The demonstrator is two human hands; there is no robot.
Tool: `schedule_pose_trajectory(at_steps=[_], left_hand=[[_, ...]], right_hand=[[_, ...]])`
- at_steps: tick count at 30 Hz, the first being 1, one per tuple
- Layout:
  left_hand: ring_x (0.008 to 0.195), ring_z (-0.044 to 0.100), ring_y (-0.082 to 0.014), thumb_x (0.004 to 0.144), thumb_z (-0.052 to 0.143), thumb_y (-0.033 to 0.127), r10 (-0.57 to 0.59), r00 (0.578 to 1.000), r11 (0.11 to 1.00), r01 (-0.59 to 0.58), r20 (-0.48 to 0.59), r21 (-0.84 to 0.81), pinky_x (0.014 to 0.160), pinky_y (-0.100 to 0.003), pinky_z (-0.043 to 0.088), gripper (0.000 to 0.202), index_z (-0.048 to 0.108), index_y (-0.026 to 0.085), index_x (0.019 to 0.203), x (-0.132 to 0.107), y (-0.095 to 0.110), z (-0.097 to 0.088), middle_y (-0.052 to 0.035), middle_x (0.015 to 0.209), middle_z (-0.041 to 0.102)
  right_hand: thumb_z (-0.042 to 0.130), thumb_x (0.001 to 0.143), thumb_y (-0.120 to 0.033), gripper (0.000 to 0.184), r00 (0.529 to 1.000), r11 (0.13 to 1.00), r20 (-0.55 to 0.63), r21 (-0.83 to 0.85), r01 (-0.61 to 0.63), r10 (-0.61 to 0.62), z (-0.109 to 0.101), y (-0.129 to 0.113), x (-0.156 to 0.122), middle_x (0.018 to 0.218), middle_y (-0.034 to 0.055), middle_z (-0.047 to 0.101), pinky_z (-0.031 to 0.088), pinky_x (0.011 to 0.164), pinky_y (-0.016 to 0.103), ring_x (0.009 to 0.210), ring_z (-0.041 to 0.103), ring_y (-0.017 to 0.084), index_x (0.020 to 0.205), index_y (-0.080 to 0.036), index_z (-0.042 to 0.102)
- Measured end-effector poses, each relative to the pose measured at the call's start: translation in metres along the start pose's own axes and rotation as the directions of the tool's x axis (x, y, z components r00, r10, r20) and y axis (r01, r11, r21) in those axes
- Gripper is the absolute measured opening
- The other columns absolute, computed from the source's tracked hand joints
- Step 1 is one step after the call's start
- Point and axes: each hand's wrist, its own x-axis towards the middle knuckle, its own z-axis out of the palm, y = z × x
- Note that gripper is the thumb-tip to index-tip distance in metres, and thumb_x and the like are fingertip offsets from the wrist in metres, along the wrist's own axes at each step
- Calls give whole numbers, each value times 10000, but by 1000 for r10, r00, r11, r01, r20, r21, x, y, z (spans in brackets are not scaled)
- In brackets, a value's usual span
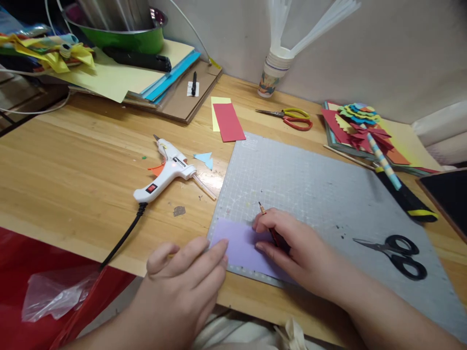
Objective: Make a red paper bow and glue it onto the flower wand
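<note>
A purple sheet of paper lies on the near left corner of the grey cutting mat. My left hand rests at the paper's left end with its fingers stretched out, the fingertips touching it. Over the paper's right part, my right hand is closed around a pencil, its dark tip pointing away from me and off the sheet. My right palm and fingers hide some of the paper. Black-handled scissors lie on the mat to the right of my right hand.
A white glue gun with a black cord lies left of the mat. Red paper, yellow-and-red scissors and paper cups with clear sticks stand or lie behind. Paper crafts sit far right; cardboard is far left.
</note>
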Motion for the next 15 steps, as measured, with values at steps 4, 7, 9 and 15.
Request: schedule_pose_trajectory(at_steps=[4,7,9,15], left_hand=[[946,599,-186,958,412,218,21,997,998,-16,70,-64,811,-373,300,269,678,256,969,11,-6,-5,60,1080,738],[943,597,-192,957,403,192,62,994,996,-55,90,-71,809,-378,306,277,677,235,938,15,-8,-5,35,1057,739],[939,597,-193,951,411,192,93,991,995,-87,102,-54,813,-371,318,273,677,237,994,15,-9,-3,21,1047,736],[1016,590,-200,932,354,126,118,975,988,-134,188,74,912,-381,299,401,619,253,1205,8,-1,-2,6,1120,716]], right_hand=[[503,852,-43,207,1000,1000,-3,-8,15,-15,-3,-2,-1,977,35,582,449,754,294,863,545,162,950,-224,483],[499,859,-45,197,1000,1000,-7,-20,22,-22,-4,-2,-2,985,35,586,450,773,304,887,548,167,943,-222,492],[496,864,-50,190,999,999,-15,-36,29,-30,-3,-3,-3,988,37,591,451,778,311,891,550,169,948,-220,503],[550,882,-140,161,996,994,-57,-86,69,-74,-7,0,-6,1034,68,628,450,855,379,965,565,208,1027,-209,554]])
